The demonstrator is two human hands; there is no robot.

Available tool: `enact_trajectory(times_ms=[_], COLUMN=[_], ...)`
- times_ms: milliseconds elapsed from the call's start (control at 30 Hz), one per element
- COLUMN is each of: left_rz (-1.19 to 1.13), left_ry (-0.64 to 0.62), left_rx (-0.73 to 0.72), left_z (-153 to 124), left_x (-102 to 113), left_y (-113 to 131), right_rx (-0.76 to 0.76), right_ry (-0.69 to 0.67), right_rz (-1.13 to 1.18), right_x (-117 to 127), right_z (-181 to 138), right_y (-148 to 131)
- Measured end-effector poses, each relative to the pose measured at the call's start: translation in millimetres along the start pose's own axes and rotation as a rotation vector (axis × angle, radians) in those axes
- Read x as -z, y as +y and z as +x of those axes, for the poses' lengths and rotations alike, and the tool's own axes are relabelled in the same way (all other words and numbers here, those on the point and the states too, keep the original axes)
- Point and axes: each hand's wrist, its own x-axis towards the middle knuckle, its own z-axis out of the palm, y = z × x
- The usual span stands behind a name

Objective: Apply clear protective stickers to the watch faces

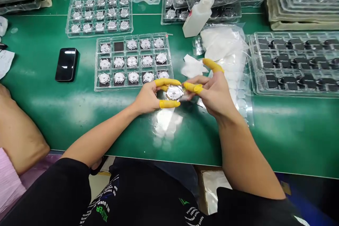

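My left hand (pixel 149 97) wears yellow finger cots and pinches a round silver watch case (pixel 174 93) between thumb and fingers, just above the green table. My right hand (pixel 213 90), also in yellow cots, touches the case's right side with closed fingertips, and one cotted finger sticks up. Right behind my hands lies a clear plastic tray (pixel 134 86) filled with several silver watch cases, one pocket showing only a dark square.
A second tray of cases (pixel 99 34) lies farther back. A black phone (pixel 66 64) is at left, a white bottle (pixel 198 16) behind, white wipes in plastic (pixel 225 44) at right, a tray of dark parts (pixel 295 92) far right. Another person's arm (pixel 18 130) rests at left.
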Motion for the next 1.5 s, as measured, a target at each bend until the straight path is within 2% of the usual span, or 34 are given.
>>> enact_trajectory(times_ms=[100, 167, 300, 400, 533, 700, 833, 967, 1167, 1233, 1333, 1500], left_rz=[0.007, 0.016, 0.041, 0.04, 0.019, -0.005, -0.05, -0.099, -0.106, -0.089, -0.067, -0.02], left_ry=[0.119, 0.157, 0.135, 0.103, 0.145, 0.14, 0.072, 0.006, -0.018, -0.013, -0.004, 0.031], left_rx=[-0.008, 0.008, 0.05, 0.077, 0.119, 0.178, 0.22, 0.258, 0.281, 0.273, 0.249, 0.177], left_z=[5.0, 6.5, 5.0, 3.7, 4.7, 5.6, 6.0, 6.4, 5.4, 5.2, 5.0, 4.1], left_x=[7.6, 10.4, 8.6, 6.4, 8.4, 10.8, 10.1, 9.4, 8.0, 8.2, 8.6, 6.0], left_y=[-2.7, -4.7, -6.5, -5.4, -3.7, -2.4, 1.0, 4.4, 3.6, 3.0, 2.3, -0.1], right_rx=[-0.078, -0.08, 0.009, 0.022, 0.039, 0.02, 0.044, 0.214, 0.687, 0.797, 0.867, 0.899], right_ry=[-0.213, -0.302, -0.225, -0.206, -0.194, -0.257, -0.268, -0.193, -0.155, -0.139, -0.133, -0.179], right_rz=[-0.022, -0.041, -0.078, -0.102, -0.069, -0.1, -0.11, -0.134, -0.275, -0.349, -0.433, -0.568], right_x=[-1.6, -3.0, -2.3, 0.8, 6.8, 14.8, 13.8, 10.6, 17.4, 20.8, 26.1, 36.6], right_z=[-6.1, -5.9, -1.0, 0.0, -2.4, -5.4, -8.3, -7.8, 6.6, 10.2, 11.6, 8.9], right_y=[1.7, 5.8, 7.8, 2.8, -1.8, -2.3, -2.8, 2.3, 19.8, 23.3, 25.1, 20.9])
